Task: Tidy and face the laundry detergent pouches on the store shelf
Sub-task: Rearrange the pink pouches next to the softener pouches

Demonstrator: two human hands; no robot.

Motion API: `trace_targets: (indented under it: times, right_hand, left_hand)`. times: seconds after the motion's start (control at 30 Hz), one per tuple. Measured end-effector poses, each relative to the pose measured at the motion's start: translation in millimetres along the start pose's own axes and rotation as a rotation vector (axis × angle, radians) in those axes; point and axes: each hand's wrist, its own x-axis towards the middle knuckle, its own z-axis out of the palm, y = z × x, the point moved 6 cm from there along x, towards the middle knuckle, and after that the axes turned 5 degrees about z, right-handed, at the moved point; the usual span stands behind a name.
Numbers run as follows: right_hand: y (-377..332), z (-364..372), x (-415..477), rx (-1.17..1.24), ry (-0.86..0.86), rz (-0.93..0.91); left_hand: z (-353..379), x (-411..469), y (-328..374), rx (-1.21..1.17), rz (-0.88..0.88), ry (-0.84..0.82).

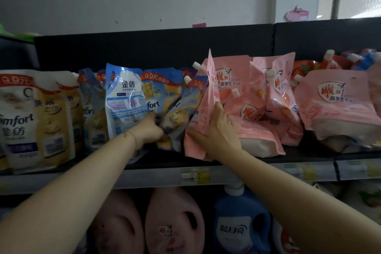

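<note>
Here we steady two stray pouches at the blue and pink boundary.

Our right hand point(218, 130) grasps the pink pouch point(198, 113), thumb on one face and fingers spread along its lower edge. The pouch stands at the left end of the pink row point(329, 97), tilted and turned edge-on, with its base at the front of the shelf point(309, 154). This hold probably lets us pivot it face-forward. Our left hand point(149, 129) is wedged, fingers curled, between the blue pouch point(123, 105), which shows its back print, and a slumped pouch point(175, 117). We cannot tell what those fingers hold. The wedge likely keeps the blue stock from toppling into the gap while we work.
</note>
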Motion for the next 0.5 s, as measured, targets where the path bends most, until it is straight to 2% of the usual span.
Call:
trace_targets:
  times: [0.13, 0.3, 0.4, 0.5]
  right_hand:
    - [-9, 3, -1, 0.142, -0.057, 0.003]
    - [-16, 5, -6, 0.212, -0.098, -0.059]
    - [-19, 11, -9, 0.301, -0.131, -0.104]
    - [-19, 15, -7, 0.393, -0.155, -0.127]
  left_hand:
    - [12, -8, 12, 0.053, 0.070, 0.002]
    - [23, -13, 8, 0.171, 0.090, 0.117]
    - [27, -17, 5, 0.210, 0.022, 0.148]
    - [28, -17, 4, 0.173, -0.055, 0.107]
